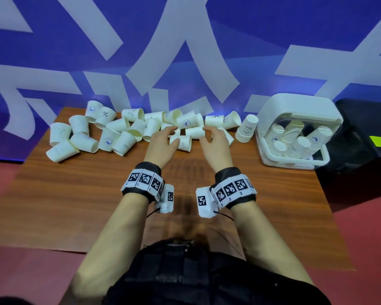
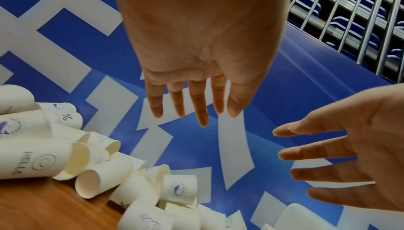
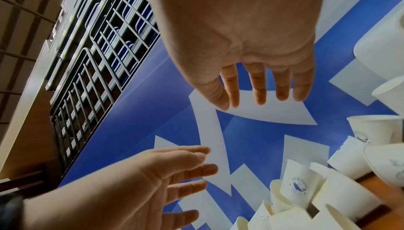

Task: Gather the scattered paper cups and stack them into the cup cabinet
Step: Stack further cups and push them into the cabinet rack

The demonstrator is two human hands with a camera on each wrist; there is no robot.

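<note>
Several white paper cups (image 1: pixel 110 133) lie tipped over along the far edge of the wooden table (image 1: pixel 75 194). Both hands hover over the middle of the pile, palms down and facing each other. My left hand (image 1: pixel 168 136) has straight, spread fingers and holds nothing; a lying cup (image 1: pixel 184 144) sits just under it. My right hand (image 1: pixel 208 134) is likewise open and empty, next to another lying cup (image 1: pixel 195 132). The left wrist view shows my left hand (image 2: pixel 192 111) above cups (image 2: pixel 65 156). The right wrist view shows my right hand (image 3: pixel 260 94) above cups (image 3: pixel 328 192).
The white cup cabinet (image 1: pixel 295 106) stands open at the table's right end with several cup stacks leaning inside. A short stack of upside-down cups (image 1: pixel 247 130) stands beside it. A black case (image 1: pixel 361 137) sits right of the cabinet. A blue-and-white banner (image 1: pixel 185 51) backs the table.
</note>
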